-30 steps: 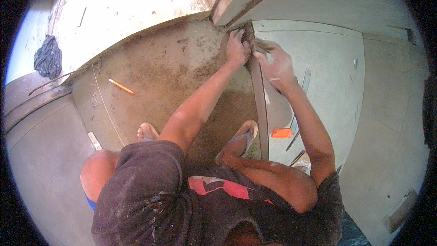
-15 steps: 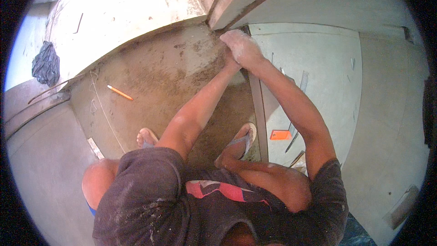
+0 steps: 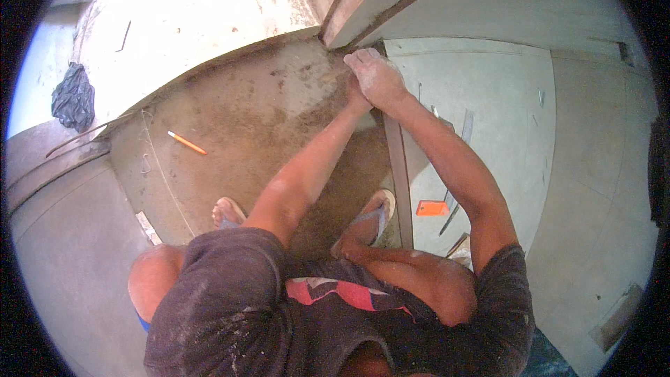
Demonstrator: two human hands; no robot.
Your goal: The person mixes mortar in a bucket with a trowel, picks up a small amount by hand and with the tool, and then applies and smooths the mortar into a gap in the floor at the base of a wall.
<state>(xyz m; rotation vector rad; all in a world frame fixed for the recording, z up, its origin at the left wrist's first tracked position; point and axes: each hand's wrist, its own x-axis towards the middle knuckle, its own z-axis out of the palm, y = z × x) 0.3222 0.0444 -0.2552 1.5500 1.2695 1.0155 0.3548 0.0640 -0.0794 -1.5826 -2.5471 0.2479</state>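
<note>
Both arms reach forward to the far corner of the damp brown floor (image 3: 230, 91), by the foot of the door frame (image 3: 349, 17). My right hand (image 3: 379, 78), pale with dust, is closed with its knuckles bent. Whatever lies in its grip is hidden. Just beneath and to its left is my left hand (image 3: 355, 91), largely covered by the right one, so its fingers cannot be made out. A brown strip (image 3: 398, 174) runs from near the hands back toward my foot, between the brown floor and the pale green board (image 3: 502, 126).
An orange pencil-like stick (image 3: 187, 142) and a thin string (image 3: 164, 185) lie at left. A black plastic bag (image 3: 73, 98) rests beside a white sheet (image 3: 181, 17). On the board are a metal ruler (image 3: 466, 129) and an orange rectangular piece (image 3: 432, 208). My sandalled feet (image 3: 366, 220) are close below.
My right hand has turned slightly at the same corner, and its bent fingers show more distinctly. The whole view has shifted a little; the surrounding things lie as before.
</note>
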